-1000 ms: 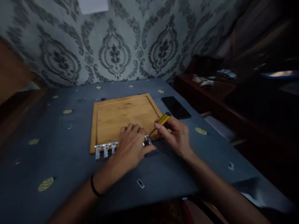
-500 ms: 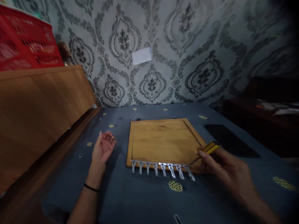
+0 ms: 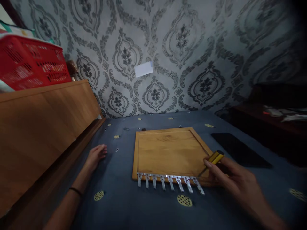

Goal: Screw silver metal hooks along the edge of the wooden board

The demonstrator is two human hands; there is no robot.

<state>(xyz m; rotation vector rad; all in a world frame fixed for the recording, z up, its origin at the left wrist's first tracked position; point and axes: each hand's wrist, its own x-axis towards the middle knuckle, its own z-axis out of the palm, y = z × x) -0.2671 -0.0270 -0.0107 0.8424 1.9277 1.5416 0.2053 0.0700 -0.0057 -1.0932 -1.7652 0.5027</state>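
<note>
In my right hand (image 3: 236,180) is a screwdriver (image 3: 215,157) with a yellow and black handle. Its thin shaft points down and left, the tip close to the right end of a row of silver metal clips (image 3: 170,182). These several clips lie along the front edge of a wooden board (image 3: 165,150) with a grooved border, and their lower ends stick out past it. Left of the board, my left hand (image 3: 95,157) is apart from it, fingers loosely bent and with nothing visible in them. A dark band circles that wrist.
The board lies on a blue patterned cloth (image 3: 134,207). Right of it is a flat black rectangular object (image 3: 240,150). A wooden cabinet (image 3: 50,121) carrying a red basket (image 3: 35,64) borders the left. Behind stands a papered wall (image 3: 177,80) with a white card (image 3: 144,69).
My left hand has moved left, away from the board, and its palm has turned from view. My right hand still holds the screwdriver near the end clip. The view has tilted slightly up.
</note>
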